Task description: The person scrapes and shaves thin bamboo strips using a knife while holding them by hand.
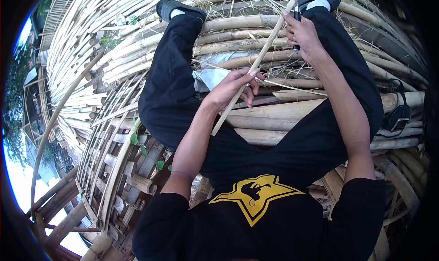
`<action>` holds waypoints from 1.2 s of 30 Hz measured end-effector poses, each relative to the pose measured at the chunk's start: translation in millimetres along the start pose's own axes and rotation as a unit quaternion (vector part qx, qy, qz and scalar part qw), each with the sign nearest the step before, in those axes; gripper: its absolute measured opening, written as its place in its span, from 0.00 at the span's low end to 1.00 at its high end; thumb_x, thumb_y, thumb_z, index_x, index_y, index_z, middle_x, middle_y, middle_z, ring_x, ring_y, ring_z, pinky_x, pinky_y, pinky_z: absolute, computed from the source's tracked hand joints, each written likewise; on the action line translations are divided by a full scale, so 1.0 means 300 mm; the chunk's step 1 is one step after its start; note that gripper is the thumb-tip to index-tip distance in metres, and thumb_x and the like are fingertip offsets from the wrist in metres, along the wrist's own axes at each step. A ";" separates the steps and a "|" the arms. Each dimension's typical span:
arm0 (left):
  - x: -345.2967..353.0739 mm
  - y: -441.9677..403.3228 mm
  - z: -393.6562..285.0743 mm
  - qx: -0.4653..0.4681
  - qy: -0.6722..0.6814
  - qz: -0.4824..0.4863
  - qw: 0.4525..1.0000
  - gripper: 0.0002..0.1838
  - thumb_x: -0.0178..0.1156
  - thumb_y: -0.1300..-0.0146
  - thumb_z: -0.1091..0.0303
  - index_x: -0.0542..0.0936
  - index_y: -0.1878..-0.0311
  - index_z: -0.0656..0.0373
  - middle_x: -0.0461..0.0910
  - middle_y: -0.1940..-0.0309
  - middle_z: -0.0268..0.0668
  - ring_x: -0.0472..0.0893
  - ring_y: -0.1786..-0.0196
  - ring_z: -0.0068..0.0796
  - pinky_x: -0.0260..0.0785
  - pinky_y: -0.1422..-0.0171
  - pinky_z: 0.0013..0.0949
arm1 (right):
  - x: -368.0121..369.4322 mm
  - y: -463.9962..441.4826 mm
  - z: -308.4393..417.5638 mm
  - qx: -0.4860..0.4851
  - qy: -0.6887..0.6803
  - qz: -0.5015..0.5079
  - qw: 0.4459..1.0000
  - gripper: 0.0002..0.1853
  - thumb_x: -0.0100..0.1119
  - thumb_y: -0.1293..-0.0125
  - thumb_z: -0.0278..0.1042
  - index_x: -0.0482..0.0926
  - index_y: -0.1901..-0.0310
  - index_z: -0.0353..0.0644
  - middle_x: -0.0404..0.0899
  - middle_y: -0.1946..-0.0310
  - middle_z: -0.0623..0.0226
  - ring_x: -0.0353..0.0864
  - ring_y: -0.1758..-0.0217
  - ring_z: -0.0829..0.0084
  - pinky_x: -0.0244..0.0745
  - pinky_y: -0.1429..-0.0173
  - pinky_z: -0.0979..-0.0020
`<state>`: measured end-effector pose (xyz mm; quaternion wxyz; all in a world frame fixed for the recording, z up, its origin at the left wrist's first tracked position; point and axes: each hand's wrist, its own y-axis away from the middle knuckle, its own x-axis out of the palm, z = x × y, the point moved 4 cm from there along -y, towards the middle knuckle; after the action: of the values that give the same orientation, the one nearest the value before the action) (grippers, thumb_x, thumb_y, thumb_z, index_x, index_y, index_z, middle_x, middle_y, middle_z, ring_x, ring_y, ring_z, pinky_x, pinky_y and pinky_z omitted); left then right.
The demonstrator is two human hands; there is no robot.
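Note:
A long, pale bamboo strip (267,45) slants between my spread legs, from beside my left thigh up toward my right foot. My left hand (232,88) is closed around its lower part, thumb on top and the other fingers curled below. My right hand (302,34) grips the black handle of a knife (297,17). The metal blade points away from me and runs out of the top of the view. My right thumb lies close against the strip; whether it presses on it I cannot tell. A thin sliver of bamboo (292,87) sticks out to the right near my left fingers.
Bamboo poles (247,22) lie under and around my legs, strewn with shavings. A whitish cloth or plastic sheet (210,78) lies by my left knee. At right rests a black strapped device (398,117). Split bamboo lattice (116,165) stands at left.

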<state>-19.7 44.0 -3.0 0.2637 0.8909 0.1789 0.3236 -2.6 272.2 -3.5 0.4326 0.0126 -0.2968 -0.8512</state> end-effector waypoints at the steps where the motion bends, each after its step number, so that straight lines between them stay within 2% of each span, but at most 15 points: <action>1: -0.005 0.000 0.003 -0.001 -0.018 0.005 1.000 0.22 0.45 0.26 0.55 0.72 0.47 0.67 0.75 0.74 0.35 0.78 0.80 0.22 0.77 0.75 0.24 | -0.017 -0.010 0.015 -0.016 -0.007 -0.011 1.000 0.14 0.59 0.32 0.43 0.69 0.71 0.48 0.58 0.85 0.84 0.54 0.87 0.89 0.49 0.83 0.81; 7: -0.009 0.001 0.000 0.000 -0.070 0.001 0.998 0.20 0.46 0.26 0.55 0.74 0.50 0.65 0.74 0.77 0.33 0.78 0.81 0.21 0.72 0.77 0.21 | -0.099 -0.042 0.123 -0.101 -0.056 -0.087 0.990 0.16 0.63 0.35 0.41 0.65 0.74 0.51 0.58 0.85 0.84 0.55 0.87 0.89 0.50 0.82 0.81; 9: -0.004 0.005 0.000 0.005 -0.077 0.003 0.997 0.20 0.45 0.25 0.55 0.75 0.50 0.64 0.75 0.77 0.33 0.78 0.81 0.21 0.70 0.78 0.20 | -0.131 -0.041 0.173 -0.125 -0.061 -0.094 0.986 0.12 0.56 0.31 0.41 0.69 0.71 0.48 0.57 0.85 0.83 0.54 0.88 0.88 0.49 0.85 0.82; 14: -0.027 -0.007 0.011 0.021 -0.136 -0.018 0.990 0.19 0.45 0.25 0.55 0.76 0.57 0.62 0.63 0.83 0.23 0.61 0.86 0.10 0.52 0.83 0.18 | -0.176 -0.053 0.198 -0.139 -0.057 -0.104 0.983 0.11 0.50 0.28 0.38 0.68 0.70 0.52 0.55 0.86 0.84 0.52 0.90 0.87 0.48 0.87 0.81; 16: -0.042 -0.018 0.015 0.047 -0.134 -0.051 0.989 0.18 0.45 0.25 0.55 0.75 0.59 0.62 0.60 0.83 0.21 0.57 0.85 0.10 0.49 0.83 0.19 | -0.146 -0.031 0.188 -0.134 -0.017 -0.094 0.986 0.15 0.53 0.29 0.44 0.68 0.73 0.49 0.53 0.88 0.84 0.51 0.90 0.87 0.46 0.87 0.80; 17: -0.054 -0.023 0.014 0.071 -0.131 -0.083 0.985 0.18 0.45 0.25 0.56 0.75 0.61 0.61 0.57 0.84 0.20 0.53 0.85 0.09 0.45 0.83 0.19 | -0.133 -0.032 0.162 -0.118 0.043 -0.096 0.987 0.16 0.54 0.31 0.48 0.70 0.67 0.44 0.57 0.85 0.82 0.55 0.88 0.86 0.51 0.84 0.80; 19: -0.087 -0.038 0.024 0.095 -0.157 -0.143 0.973 0.17 0.45 0.24 0.57 0.75 0.61 0.61 0.57 0.84 0.19 0.53 0.85 0.09 0.45 0.83 0.19 | -0.075 -0.005 0.113 -0.093 0.171 -0.061 0.979 0.26 0.49 0.31 0.58 0.75 0.57 0.37 0.61 0.83 0.79 0.61 0.84 0.86 0.57 0.81 0.80; 20: -0.107 -0.037 0.021 0.117 -0.182 -0.202 0.955 0.17 0.45 0.24 0.57 0.74 0.61 0.60 0.57 0.84 0.19 0.53 0.85 0.09 0.44 0.83 0.19 | -0.047 -0.003 0.079 -0.082 0.236 0.001 0.968 0.26 0.47 0.31 0.59 0.77 0.59 0.39 0.64 0.83 0.76 0.65 0.82 0.85 0.61 0.78 0.75; 21: -0.112 -0.033 0.017 0.107 -0.137 -0.201 0.964 0.16 0.44 0.24 0.58 0.74 0.61 0.61 0.58 0.83 0.19 0.53 0.84 0.09 0.44 0.83 0.19 | -0.004 0.011 0.057 -0.140 0.331 0.035 0.933 0.27 0.45 0.30 0.58 0.77 0.60 0.37 0.68 0.84 0.68 0.69 0.80 0.78 0.65 0.73 0.69; 22: -0.114 -0.033 0.015 0.107 -0.138 -0.203 0.964 0.16 0.44 0.24 0.58 0.74 0.61 0.61 0.58 0.83 0.19 0.53 0.84 0.09 0.44 0.83 0.19 | 0.060 0.048 0.045 -0.240 0.422 0.063 0.872 0.22 0.43 0.26 0.52 0.74 0.62 0.39 0.63 0.84 0.69 0.64 0.83 0.76 0.61 0.75 0.69; 23: -0.117 -0.033 0.017 0.107 -0.125 -0.217 0.962 0.16 0.44 0.24 0.58 0.74 0.60 0.61 0.58 0.83 0.19 0.53 0.84 0.09 0.44 0.83 0.19 | 0.097 0.088 0.018 -0.231 0.479 0.075 0.844 0.22 0.43 0.27 0.52 0.74 0.64 0.37 0.70 0.83 0.58 0.71 0.77 0.59 0.64 0.68 0.59; 24: -0.121 -0.031 0.019 0.106 -0.112 -0.232 0.960 0.16 0.44 0.24 0.58 0.73 0.60 0.61 0.58 0.83 0.19 0.53 0.84 0.09 0.44 0.83 0.19 | 0.114 0.108 0.001 -0.230 0.478 0.076 0.844 0.22 0.43 0.27 0.52 0.74 0.64 0.37 0.70 0.83 0.58 0.71 0.77 0.59 0.64 0.68 0.59; 26: -0.123 -0.027 0.015 0.112 -0.127 -0.239 0.956 0.16 0.44 0.24 0.59 0.73 0.60 0.61 0.58 0.83 0.19 0.54 0.85 0.09 0.45 0.83 0.19 | 0.157 0.134 -0.071 -0.215 0.533 0.181 0.798 0.22 0.42 0.26 0.51 0.73 0.64 0.37 0.75 0.79 0.50 0.74 0.73 0.46 0.66 0.65 0.52; 34: -0.139 -0.037 0.023 0.132 -0.161 -0.262 0.942 0.14 0.45 0.24 0.59 0.73 0.61 0.60 0.59 0.85 0.20 0.55 0.86 0.10 0.46 0.84 0.21 | 0.145 0.143 -0.154 -0.211 0.607 0.192 0.742 0.22 0.39 0.26 0.50 0.74 0.64 0.37 0.78 0.75 0.46 0.79 0.67 0.44 0.72 0.61 0.46; 36: -0.151 -0.031 0.025 0.147 -0.247 -0.304 0.909 0.16 0.47 0.26 0.64 0.76 0.65 0.65 0.67 0.84 0.31 0.63 0.80 0.18 0.57 0.75 0.30 | 0.144 0.140 -0.165 -0.218 0.602 0.199 0.742 0.23 0.39 0.26 0.50 0.74 0.64 0.37 0.78 0.75 0.46 0.78 0.67 0.44 0.72 0.62 0.46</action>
<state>-49.0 26.6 -35.0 0.2511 0.8736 0.4155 -0.0321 14.6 196.7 -12.4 0.6716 0.3688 0.2231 -0.6027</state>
